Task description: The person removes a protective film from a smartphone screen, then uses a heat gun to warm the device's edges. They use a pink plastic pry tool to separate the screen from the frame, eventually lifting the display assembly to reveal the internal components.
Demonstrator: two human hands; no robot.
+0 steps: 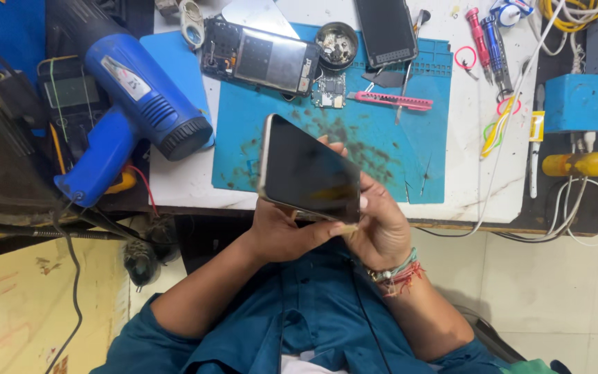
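I am holding one slim, dark-screened smartphone with a pale metal edge [308,170] just above the stained blue work mat [382,138], my left hand [282,232] cupping it from below, my right hand [378,225] gripping its lower corner. It looks light, stiff, slippery, with fragile glass — best gripped by the edges. On the mat I am counting one opened phone body [261,61], one pink utility knife [392,101] and beside them, one blue heat gun [129,114].

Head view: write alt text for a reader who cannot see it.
A person holds a dark-screened smartphone in both hands, left hand underneath and right hand at its lower edge, above a stained blue work mat. On the bench lie an opened phone, a blue heat gun, a pink utility knife and screwdrivers.
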